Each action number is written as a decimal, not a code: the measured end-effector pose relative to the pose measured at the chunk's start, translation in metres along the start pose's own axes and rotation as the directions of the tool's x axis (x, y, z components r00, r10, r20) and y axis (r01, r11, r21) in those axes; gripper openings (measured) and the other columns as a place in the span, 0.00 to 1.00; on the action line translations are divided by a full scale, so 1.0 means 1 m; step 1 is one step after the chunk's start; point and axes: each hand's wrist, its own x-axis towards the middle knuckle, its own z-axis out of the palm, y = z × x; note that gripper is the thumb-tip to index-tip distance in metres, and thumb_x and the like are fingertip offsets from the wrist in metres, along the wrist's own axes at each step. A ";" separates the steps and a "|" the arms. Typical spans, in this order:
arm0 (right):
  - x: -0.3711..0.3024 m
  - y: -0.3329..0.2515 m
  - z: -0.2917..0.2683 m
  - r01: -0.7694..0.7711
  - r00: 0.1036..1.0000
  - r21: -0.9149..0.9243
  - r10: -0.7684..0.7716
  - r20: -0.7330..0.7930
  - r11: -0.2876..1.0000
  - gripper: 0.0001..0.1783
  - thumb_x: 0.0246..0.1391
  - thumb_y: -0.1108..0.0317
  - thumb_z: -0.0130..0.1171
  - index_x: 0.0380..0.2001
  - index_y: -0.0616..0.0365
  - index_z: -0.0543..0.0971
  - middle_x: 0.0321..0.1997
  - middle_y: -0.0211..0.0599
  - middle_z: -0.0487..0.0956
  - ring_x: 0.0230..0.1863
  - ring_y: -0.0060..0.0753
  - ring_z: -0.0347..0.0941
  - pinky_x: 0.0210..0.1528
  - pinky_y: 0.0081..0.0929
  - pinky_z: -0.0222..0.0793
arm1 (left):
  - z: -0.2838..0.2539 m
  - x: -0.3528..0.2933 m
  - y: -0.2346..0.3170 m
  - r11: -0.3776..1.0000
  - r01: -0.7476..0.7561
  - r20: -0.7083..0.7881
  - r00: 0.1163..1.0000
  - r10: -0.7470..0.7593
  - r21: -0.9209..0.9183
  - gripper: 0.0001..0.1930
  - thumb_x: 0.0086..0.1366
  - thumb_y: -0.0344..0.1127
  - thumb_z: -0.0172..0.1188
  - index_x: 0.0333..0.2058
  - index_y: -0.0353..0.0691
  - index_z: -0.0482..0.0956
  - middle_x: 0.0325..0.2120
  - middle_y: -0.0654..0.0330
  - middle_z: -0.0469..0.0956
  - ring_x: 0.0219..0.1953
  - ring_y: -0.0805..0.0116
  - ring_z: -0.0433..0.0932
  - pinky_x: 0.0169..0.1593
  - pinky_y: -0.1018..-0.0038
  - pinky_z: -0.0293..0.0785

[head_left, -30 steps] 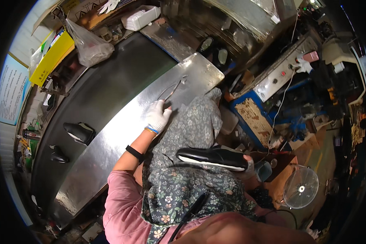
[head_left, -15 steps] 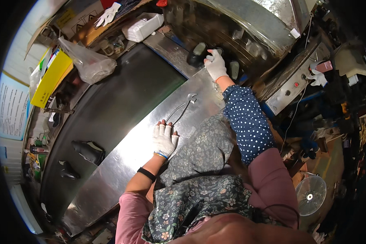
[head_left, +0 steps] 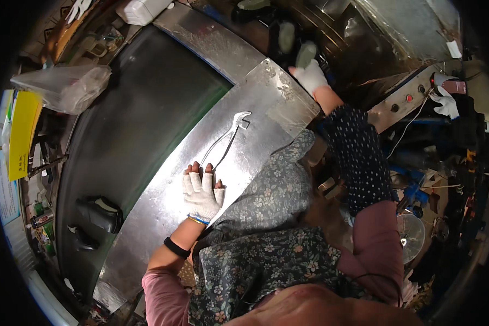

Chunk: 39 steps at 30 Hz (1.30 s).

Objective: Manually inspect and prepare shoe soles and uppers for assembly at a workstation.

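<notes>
My left hand [head_left: 202,193], in a white fingerless glove, lies flat with fingers apart on a shiny metal tabletop [head_left: 266,117]. Its fingertips are at the handle ends of metal lasting pincers [head_left: 241,120], whose curved jaw points away from me. At the far right, my right hand [head_left: 311,79], also gloved, reaches past the table's corner to a dark shoe with a grey-green oval top [head_left: 306,52]. The thumb sticks out to the left; the other fingers are hidden, so their grip cannot be made out. Another dark shoe with a similar top [head_left: 286,38] stands beside it.
A dark conveyor belt [head_left: 141,103] runs along the table's left side, carrying black shoe pieces [head_left: 100,213]. Beyond it lie a clear plastic bag [head_left: 73,87] and a yellow box [head_left: 24,136]. A control panel with buttons [head_left: 402,100] stands right; a fan [head_left: 411,237] is lower right.
My right hand has moved right, onto or against a shoe. My left hand stays at the pincers' handles. The whole view has shifted, bringing more of the shoes at the back into sight.
</notes>
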 end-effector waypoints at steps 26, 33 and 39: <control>-0.490 0.205 0.002 -0.332 0.943 0.500 0.299 0.147 0.800 0.15 0.67 0.63 0.60 0.50 0.60 0.83 0.46 0.36 0.83 0.49 0.25 0.76 0.53 0.25 0.71 | -0.116 -0.133 -0.323 0.225 0.970 -0.204 0.202 -0.958 -0.096 0.35 0.51 0.57 0.72 0.50 0.34 0.82 0.48 0.52 0.83 0.52 0.55 0.82 0.57 0.62 0.78; -0.523 0.128 -0.006 -0.091 0.987 0.287 0.047 0.156 0.954 0.17 0.66 0.66 0.59 0.52 0.65 0.80 0.48 0.44 0.83 0.51 0.32 0.78 0.56 0.27 0.70 | -0.153 -0.081 -0.266 0.867 0.389 -0.031 0.908 -0.418 -0.311 0.28 0.64 0.43 0.64 0.60 0.33 0.75 0.55 0.51 0.80 0.54 0.56 0.81 0.61 0.65 0.74; -0.546 0.110 -0.006 0.086 0.986 0.156 -0.106 0.125 0.984 0.20 0.67 0.62 0.57 0.53 0.66 0.78 0.54 0.54 0.81 0.58 0.54 0.77 0.60 0.36 0.70 | -0.164 -0.108 -0.325 0.569 0.816 -0.015 0.573 -0.819 0.101 0.52 0.53 0.55 0.69 0.70 0.34 0.57 0.53 0.39 0.80 0.54 0.45 0.81 0.59 0.61 0.75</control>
